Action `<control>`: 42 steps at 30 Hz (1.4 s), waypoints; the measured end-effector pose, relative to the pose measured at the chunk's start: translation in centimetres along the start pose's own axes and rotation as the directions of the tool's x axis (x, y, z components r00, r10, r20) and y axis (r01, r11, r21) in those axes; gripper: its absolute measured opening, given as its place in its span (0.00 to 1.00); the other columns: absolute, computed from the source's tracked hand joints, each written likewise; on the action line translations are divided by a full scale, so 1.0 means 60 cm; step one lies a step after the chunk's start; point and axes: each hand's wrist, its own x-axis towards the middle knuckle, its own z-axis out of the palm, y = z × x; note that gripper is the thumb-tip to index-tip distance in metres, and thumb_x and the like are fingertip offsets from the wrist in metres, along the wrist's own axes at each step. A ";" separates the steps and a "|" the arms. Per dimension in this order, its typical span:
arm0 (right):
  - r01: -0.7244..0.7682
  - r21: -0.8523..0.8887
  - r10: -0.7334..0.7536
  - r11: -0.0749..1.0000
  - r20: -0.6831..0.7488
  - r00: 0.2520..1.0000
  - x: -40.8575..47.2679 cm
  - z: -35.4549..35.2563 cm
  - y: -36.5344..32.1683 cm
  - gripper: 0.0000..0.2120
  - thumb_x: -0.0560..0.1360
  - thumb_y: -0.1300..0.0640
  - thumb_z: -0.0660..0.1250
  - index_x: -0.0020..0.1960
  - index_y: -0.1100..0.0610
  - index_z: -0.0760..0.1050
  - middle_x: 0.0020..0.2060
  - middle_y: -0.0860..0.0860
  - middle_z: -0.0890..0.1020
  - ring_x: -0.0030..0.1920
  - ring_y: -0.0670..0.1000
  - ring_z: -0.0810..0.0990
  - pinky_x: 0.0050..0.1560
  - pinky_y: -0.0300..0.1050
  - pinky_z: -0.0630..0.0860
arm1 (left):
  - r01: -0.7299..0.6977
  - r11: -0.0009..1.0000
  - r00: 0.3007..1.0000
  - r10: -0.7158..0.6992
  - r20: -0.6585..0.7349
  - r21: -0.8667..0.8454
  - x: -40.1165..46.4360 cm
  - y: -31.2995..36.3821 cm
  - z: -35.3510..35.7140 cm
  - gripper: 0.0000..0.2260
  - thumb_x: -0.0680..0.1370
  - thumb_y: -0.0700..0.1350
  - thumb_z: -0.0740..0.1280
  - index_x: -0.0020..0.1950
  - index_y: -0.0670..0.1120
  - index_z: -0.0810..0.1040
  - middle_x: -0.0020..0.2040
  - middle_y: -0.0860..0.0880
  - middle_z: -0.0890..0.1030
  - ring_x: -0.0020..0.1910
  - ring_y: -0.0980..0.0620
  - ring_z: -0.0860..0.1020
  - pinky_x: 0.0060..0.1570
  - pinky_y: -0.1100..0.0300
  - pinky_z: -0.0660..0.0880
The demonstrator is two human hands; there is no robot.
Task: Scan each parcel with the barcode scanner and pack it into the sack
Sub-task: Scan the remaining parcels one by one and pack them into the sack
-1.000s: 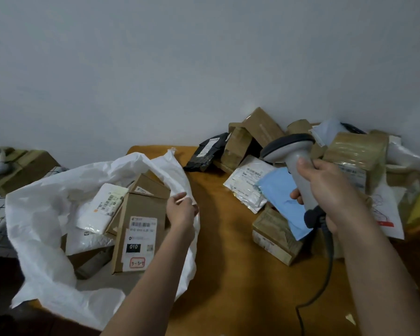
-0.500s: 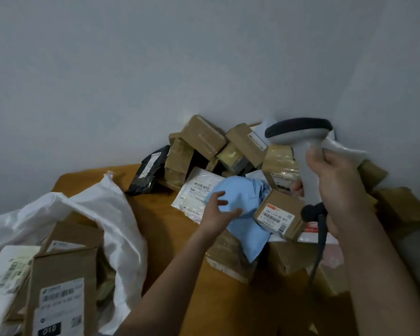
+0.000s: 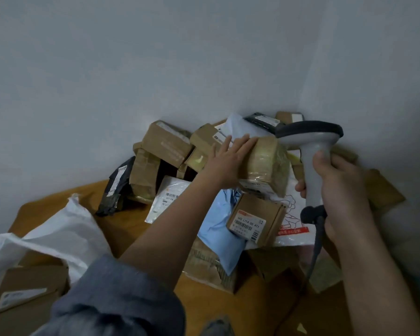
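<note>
A heap of parcels fills the table's far corner against the wall. My left hand lies with straight fingers on the left face of a tape-wrapped brown parcel high in the heap. My right hand grips the handle of the grey barcode scanner, held upright just right of that parcel. Below it lie a small cardboard box with a barcode label and a light blue mailer. The white sack gapes open at the lower left with cardboard boxes inside.
The table carries an orange cloth. A black mailer and a white mailer lie at the heap's left edge. The scanner's cable hangs down over the table. Grey walls meet behind the heap.
My left hand left the sack's rim, passed over the blue mailer and now lies on the tape-wrapped parcel. The view swung right toward the corner. My right hand kept its grip on the scanner.
</note>
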 end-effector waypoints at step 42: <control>-0.226 0.044 0.173 0.973 0.508 0.844 -0.208 0.092 0.066 0.24 0.67 0.43 0.74 0.58 0.56 0.79 0.46 0.50 0.87 0.48 0.48 0.84 0.32 0.35 0.76 | 0.151 -0.248 0.893 -0.381 0.240 -0.957 -0.478 0.004 0.031 0.51 0.59 0.58 0.80 0.76 0.56 0.58 0.66 0.44 0.78 0.62 0.39 0.78 0.58 0.36 0.75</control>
